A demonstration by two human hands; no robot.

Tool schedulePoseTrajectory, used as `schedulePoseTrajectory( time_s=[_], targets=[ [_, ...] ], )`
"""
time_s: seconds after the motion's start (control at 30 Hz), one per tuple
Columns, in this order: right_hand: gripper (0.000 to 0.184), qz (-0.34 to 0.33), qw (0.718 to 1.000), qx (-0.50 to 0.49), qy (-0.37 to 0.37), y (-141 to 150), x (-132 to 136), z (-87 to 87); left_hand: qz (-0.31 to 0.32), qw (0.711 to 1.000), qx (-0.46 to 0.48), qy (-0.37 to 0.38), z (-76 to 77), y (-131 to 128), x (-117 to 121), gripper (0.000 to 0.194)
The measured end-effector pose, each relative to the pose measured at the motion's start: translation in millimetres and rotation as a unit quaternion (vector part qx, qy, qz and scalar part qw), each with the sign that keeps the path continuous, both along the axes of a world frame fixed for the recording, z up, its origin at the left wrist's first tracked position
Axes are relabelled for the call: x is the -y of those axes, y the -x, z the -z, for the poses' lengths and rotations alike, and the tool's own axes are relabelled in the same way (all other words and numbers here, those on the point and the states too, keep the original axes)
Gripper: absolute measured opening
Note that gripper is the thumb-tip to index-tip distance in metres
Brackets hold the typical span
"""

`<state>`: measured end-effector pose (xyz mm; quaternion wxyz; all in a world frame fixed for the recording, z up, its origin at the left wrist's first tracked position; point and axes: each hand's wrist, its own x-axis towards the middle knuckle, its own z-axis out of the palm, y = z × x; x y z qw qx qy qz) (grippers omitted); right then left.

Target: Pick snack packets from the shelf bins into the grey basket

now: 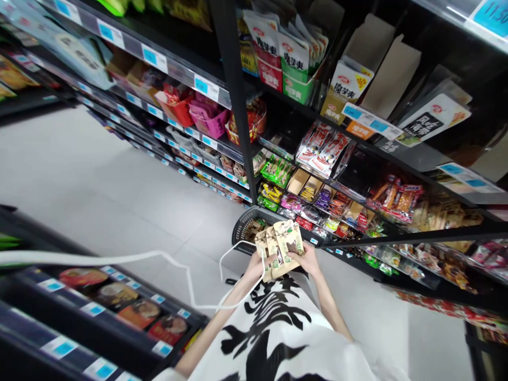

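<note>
A fan of beige packets [281,248], apparently three, is held low in front of the body, beside the near right edge of a grey basket [237,233]. The outer left packet is pinched between thumb and fingers of the left hand [256,267]; the right edge of the fan is gripped by the right hand [308,259], with the thumb laid over the front.

The handling appears to be partway along: the packets are already gathered off any shelf, and contents of similar colour [254,228] are seen inside the basket, while the held ones are kept outside it. How many items are in the basket, and how much is left to be done, cannot be told. Stocked shelves [234,153] are ranged beyond, and a white cord [151,255] is seen crossing from the left.
</note>
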<state>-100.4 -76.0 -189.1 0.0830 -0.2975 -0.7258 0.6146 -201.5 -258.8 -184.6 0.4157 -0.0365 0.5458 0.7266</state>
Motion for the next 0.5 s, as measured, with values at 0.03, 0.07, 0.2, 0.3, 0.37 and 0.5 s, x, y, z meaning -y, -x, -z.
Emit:
schedulePoseTrajectory(
  time_s=[0.03,0.07,0.2,0.3,0.37,0.5],
  targets=[
    [0.037,-0.012,0.999,0.007,-0.031,0.4,-2.5,-2.3,-0.008,1.0,0.004,0.003,0.8,0.7,0.7,0.073],
    [0.035,-0.022,0.998,0.016,-0.061,0.7,-5.4,-4.9,-0.015,1.0,0.007,0.006,1.1,1.4,1.4,0.072],
    [0.036,-0.024,0.994,0.033,-0.096,-2.7,-22.2,-14.8,-0.042,0.999,0.03,0.0,-1.8,4.6,4.5,0.071],
    [0.047,0.059,0.997,-0.048,0.033,-13.0,-38.5,-20.8,-0.067,0.995,0.072,-0.008,-5.3,6.0,6.0,0.074],
    [0.049,0.127,0.98,-0.114,0.104,-20.8,-48.3,-24.8,-0.073,0.993,0.091,-0.008,-6.8,6.7,6.2,0.075],
    [0.047,0.232,0.939,-0.215,0.138,-26.2,-56.1,-32.1,-0.07,0.992,0.101,-0.008,-6.4,8.0,6.2,0.074]
  ],
)
